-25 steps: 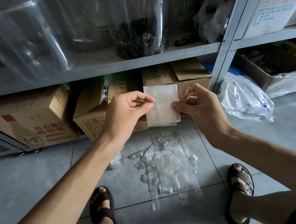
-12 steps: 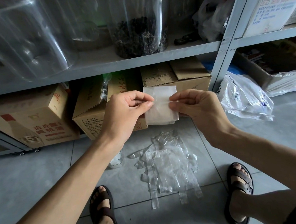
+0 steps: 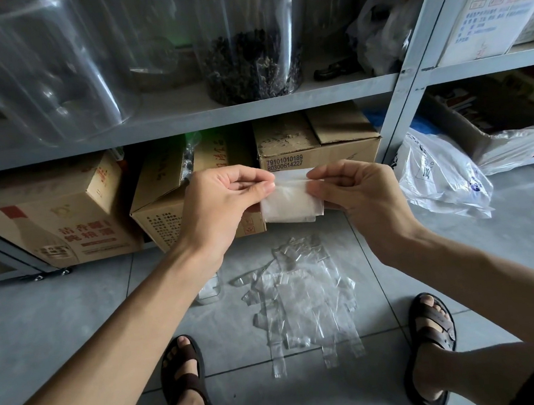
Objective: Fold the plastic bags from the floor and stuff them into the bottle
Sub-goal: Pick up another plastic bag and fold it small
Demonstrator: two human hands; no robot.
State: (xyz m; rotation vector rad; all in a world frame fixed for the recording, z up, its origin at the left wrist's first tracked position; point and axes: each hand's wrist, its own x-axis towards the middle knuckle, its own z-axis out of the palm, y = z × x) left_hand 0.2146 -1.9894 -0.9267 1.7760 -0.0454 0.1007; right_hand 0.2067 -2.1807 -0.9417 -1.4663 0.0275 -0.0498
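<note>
Metal shelving [image 3: 252, 105] fills the upper part of the head view, standing on a grey tiled floor [image 3: 61, 311].

On the upper shelf board stand a large clear container [image 3: 44, 69] at the left and a clear jar [image 3: 248, 45] with dark contents near the middle.

Below that board sit three cardboard boxes: a left box [image 3: 55, 217] with red print, a middle box [image 3: 161, 194], and a right box [image 3: 318, 141] bearing printed numbers.

A white printed carrier bag [image 3: 441, 177] lies on the floor at the right, beside the shelving upright.

A pile of clear plastic bags [image 3: 304, 297] lies flat on the floor between the person's feet, in front of the boxes. The bags overlap and their handle strips point toward the camera.

Both forearms reach forward above the pile. The left hand [image 3: 218, 205] has its fingers curled and pinches the left upper edge of a folded bag [image 3: 291, 203] between thumb and forefinger. The right hand [image 3: 363, 195], likewise curled, pinches the right upper edge. The two hands are close together, with only a short strip of the bag showing between them.

The folded bag is a small whitish rectangle held in the air, in front of the boxes and above the pile. Its top edge is turned over.

The bottle [image 3: 208, 291], clear, stands on the floor left of the pile, mostly hidden behind the left forearm.

A brown sandal [image 3: 183, 375] is on the left foot.
</note>
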